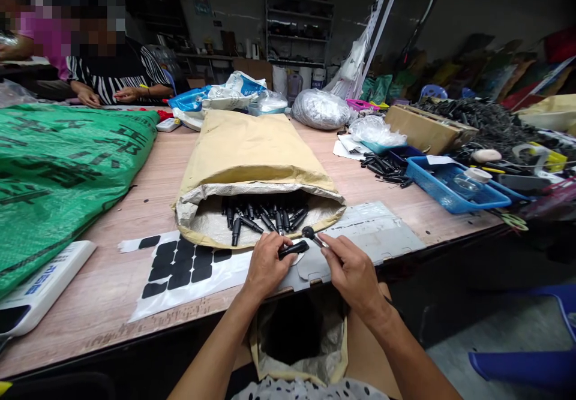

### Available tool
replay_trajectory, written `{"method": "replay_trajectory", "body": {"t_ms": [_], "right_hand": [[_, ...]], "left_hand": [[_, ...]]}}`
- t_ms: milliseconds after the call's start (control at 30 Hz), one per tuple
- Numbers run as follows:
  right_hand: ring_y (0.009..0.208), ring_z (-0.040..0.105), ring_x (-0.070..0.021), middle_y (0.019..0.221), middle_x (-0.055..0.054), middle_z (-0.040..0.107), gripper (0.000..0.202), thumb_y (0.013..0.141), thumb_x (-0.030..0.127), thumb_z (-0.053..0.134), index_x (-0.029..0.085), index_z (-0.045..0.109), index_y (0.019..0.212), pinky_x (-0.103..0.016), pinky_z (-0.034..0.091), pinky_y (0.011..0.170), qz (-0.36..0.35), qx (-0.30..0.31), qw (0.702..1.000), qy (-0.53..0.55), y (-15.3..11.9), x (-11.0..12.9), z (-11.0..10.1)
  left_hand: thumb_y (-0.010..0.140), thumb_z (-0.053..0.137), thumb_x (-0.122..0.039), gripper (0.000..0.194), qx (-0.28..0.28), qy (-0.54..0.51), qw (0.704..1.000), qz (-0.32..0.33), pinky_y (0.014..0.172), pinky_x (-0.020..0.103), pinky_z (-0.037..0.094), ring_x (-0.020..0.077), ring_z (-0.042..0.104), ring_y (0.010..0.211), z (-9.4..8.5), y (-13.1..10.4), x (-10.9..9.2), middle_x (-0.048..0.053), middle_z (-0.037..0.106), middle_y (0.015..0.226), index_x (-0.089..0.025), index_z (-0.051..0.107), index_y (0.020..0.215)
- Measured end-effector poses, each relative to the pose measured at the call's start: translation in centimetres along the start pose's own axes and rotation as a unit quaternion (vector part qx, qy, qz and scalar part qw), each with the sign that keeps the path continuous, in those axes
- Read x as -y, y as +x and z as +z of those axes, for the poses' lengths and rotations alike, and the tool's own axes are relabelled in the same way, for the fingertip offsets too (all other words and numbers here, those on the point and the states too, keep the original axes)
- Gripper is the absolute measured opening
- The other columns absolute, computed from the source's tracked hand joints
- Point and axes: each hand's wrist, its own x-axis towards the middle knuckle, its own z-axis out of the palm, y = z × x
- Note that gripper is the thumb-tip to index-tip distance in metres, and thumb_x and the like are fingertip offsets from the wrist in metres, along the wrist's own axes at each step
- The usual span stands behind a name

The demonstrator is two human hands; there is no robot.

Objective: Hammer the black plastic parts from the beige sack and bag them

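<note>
My left hand point(268, 260) is closed on a short black cylindrical piece point(294, 248) just above the table's front edge. Facing it, my right hand point(351, 266) pinches a thin rod with a round black head point(309, 232), and the head is close to the black piece. Beyond both hands lies a tan woven sack point(256, 148), its mouth toward me and several black cylindrical parts point(270, 215) inside. Under my hands is a flat grey board point(373, 232). To the left is a white sheet point(225, 274) with black rounded-square stickers point(183, 262).
A green sack point(67, 172) and a white scale point(49, 286) occupy the left side. At right are a blue tray point(454, 184), loose black parts point(384, 166) and a cardboard box point(427, 127). Another open sack point(301, 358) sits at my lap. A co-worker point(119, 73) sits across the table.
</note>
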Motion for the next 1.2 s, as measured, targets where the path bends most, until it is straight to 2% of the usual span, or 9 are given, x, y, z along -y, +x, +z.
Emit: {"method": "replay_trajectory", "body": {"t_ms": [233, 433, 533, 600, 733, 800, 933, 1067, 1200], "right_hand": [[0.091, 0.061, -0.0205, 0.092, -0.004, 0.067, 0.028, 0.094, 0.019, 0.055, 0.025, 0.073, 0.115, -0.030, 0.045, 0.079, 0.050, -0.024, 0.990, -0.133, 1.8, -4.5, 0.7], [0.089, 0.055, -0.0209, 0.092, -0.004, 0.064, 0.029, 0.095, 0.018, 0.055, 0.025, 0.070, 0.118, -0.031, 0.039, 0.081, 0.030, -0.061, 0.978, -0.196, 1.1, -4.6, 2.1], [0.088, 0.053, -0.0207, 0.092, -0.004, 0.063, 0.028, 0.095, 0.019, 0.055, 0.025, 0.069, 0.118, -0.031, 0.038, 0.079, 0.024, -0.063, 0.976, -0.207, 1.0, -4.5, 2.2], [0.088, 0.052, -0.0208, 0.093, -0.004, 0.063, 0.028, 0.095, 0.019, 0.055, 0.025, 0.069, 0.119, -0.031, 0.037, 0.079, 0.023, -0.062, 0.975, -0.211, 1.0, -4.6, 2.2], [0.088, 0.052, -0.0210, 0.093, -0.004, 0.063, 0.028, 0.095, 0.021, 0.055, 0.025, 0.068, 0.120, -0.032, 0.037, 0.080, 0.023, -0.063, 0.973, -0.220, 1.1, -4.6, 2.2], [0.089, 0.052, -0.0209, 0.093, -0.004, 0.063, 0.028, 0.095, 0.020, 0.056, 0.025, 0.068, 0.119, -0.032, 0.037, 0.080, 0.027, -0.061, 0.973, -0.222, 1.1, -4.6, 2.2], [0.089, 0.052, -0.0209, 0.095, -0.004, 0.063, 0.027, 0.095, 0.020, 0.057, 0.026, 0.068, 0.119, -0.032, 0.037, 0.080, 0.035, -0.058, 0.973, -0.222, 1.1, -4.5, 2.3], [0.089, 0.052, -0.0213, 0.095, -0.004, 0.063, 0.027, 0.096, 0.021, 0.056, 0.026, 0.068, 0.119, -0.032, 0.035, 0.079, 0.040, -0.057, 0.972, -0.223, 1.0, -4.5, 2.3], [0.089, 0.051, -0.0222, 0.095, -0.005, 0.063, 0.027, 0.097, 0.022, 0.053, 0.025, 0.068, 0.120, -0.033, 0.035, 0.080, 0.037, -0.053, 0.973, -0.220, 1.0, -4.4, 2.3]], "left_hand": [[0.078, 0.075, -0.016, 0.015, -0.004, 0.011, 1.000, 0.001, 0.079, 0.035, 0.042, 0.0219, 0.054, 0.084, 0.2, -0.1, 0.0, 0.001, 0.060, 0.082, -0.021, 0.068, 0.090], [0.082, 0.073, -0.019, 0.011, 0.006, 0.027, 1.000, 0.005, 0.082, 0.037, 0.042, 0.0237, 0.055, 0.090, 0.0, 0.0, -0.1, 0.003, 0.063, 0.087, -0.021, 0.068, 0.091], [0.091, 0.065, -0.027, 0.007, 0.025, 0.023, 0.999, 0.034, 0.084, 0.039, 0.042, 0.0245, 0.055, 0.093, -0.7, -0.9, -1.3, 0.004, 0.065, 0.092, -0.022, 0.066, 0.095], [0.097, 0.057, -0.031, 0.012, 0.059, -0.003, 0.996, 0.071, 0.085, 0.038, 0.042, 0.0235, 0.056, 0.093, -1.2, -2.4, -2.7, 0.005, 0.064, 0.094, -0.022, 0.065, 0.099], [0.100, 0.051, -0.032, 0.016, 0.204, -0.048, 0.968, 0.140, 0.077, 0.033, 0.044, 0.0199, 0.059, 0.087, -0.6, -6.6, -4.9, 0.005, 0.064, 0.094, -0.022, 0.063, 0.105], [0.097, 0.055, -0.030, 0.012, 0.262, -0.019, 0.956, 0.128, 0.075, 0.032, 0.045, 0.0195, 0.061, 0.087, 0.9, -8.6, -4.8, 0.004, 0.065, 0.095, -0.023, 0.063, 0.103], [0.092, 0.057, -0.025, 0.011, 0.323, 0.076, 0.943, 0.034, 0.077, 0.032, 0.047, 0.0216, 0.066, 0.091, 4.3, -10.9, -2.5, 0.004, 0.068, 0.101, -0.023, 0.064, 0.100], [0.086, 0.062, -0.022, 0.018, 0.353, 0.100, 0.930, -0.011, 0.074, 0.033, 0.049, 0.0250, 0.070, 0.090, 4.4, -10.7, -2.2, 0.006, 0.072, 0.102, -0.024, 0.068, 0.103], [0.093, 0.059, -0.026, 0.013, 0.302, 0.021, 0.952, 0.053, 0.073, 0.031, 0.050, 0.0217, 0.069, 0.085, 0.9, -7.0, -4.3, 0.003, 0.073, 0.093, -0.028, 0.071, 0.099]]}}
